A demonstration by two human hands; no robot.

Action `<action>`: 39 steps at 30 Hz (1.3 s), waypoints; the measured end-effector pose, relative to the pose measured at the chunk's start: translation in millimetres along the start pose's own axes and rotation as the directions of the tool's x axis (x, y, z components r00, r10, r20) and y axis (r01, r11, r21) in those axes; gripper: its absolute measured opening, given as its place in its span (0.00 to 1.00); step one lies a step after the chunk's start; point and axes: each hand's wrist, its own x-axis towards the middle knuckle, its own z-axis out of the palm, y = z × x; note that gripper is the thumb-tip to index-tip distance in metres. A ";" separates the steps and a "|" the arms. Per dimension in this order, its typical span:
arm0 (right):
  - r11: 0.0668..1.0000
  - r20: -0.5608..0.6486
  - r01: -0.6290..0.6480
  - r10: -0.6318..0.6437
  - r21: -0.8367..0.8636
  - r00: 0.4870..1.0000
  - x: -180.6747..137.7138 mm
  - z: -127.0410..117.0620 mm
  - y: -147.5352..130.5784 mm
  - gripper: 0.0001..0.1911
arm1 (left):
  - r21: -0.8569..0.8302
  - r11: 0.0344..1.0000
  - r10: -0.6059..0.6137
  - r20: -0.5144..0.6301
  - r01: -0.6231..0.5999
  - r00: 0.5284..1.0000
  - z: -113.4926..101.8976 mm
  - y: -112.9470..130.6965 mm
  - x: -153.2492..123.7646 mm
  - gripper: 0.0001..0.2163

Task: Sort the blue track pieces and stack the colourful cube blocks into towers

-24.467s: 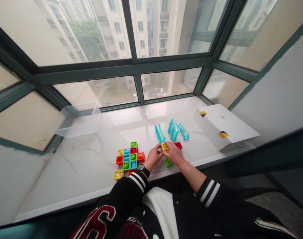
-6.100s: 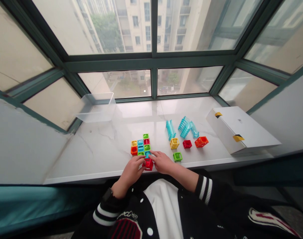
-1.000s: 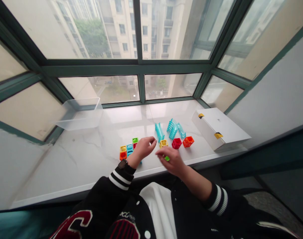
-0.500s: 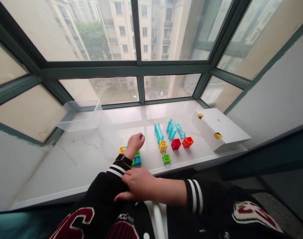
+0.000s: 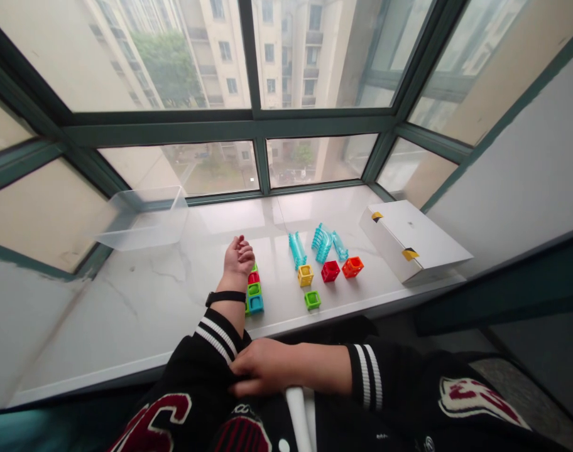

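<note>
No legible text (jacket patch (image 5: 164, 417) too blurred)

Block cluster (image 5: 254, 295): red, green and blue squares. Loose ones: yellow block (image 5: 305, 275), red block (image 5: 330, 271), orange block (image 5: 352, 267), green block (image 5: 313, 300). Track pieces (image 5: 317, 243) see-through turquoise, ribbed. Box (image 5: 416, 237) white, yellow-and-black corner tabs. Tub (image 5: 140, 220) clear. Windowsill (image 5: 164, 295) white, faint grey veining. Window frame (image 5: 220, 129) dark green. Left cuff (image 5: 219, 333) and right cuff (image 5: 366, 383) black with white stripes. Watch strap (image 5: 225, 297) black. Jacket (image 5: 399, 408) black, dark red lettering.
</note>
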 end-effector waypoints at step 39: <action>0.831 -0.297 -0.556 0.531 0.000 0.794 -13.5 -13.9 70.2 0.31 | 0.920 0.037 0.267 0.367 -0.390 0.891 -149.7 -69.5 -153.2 0.22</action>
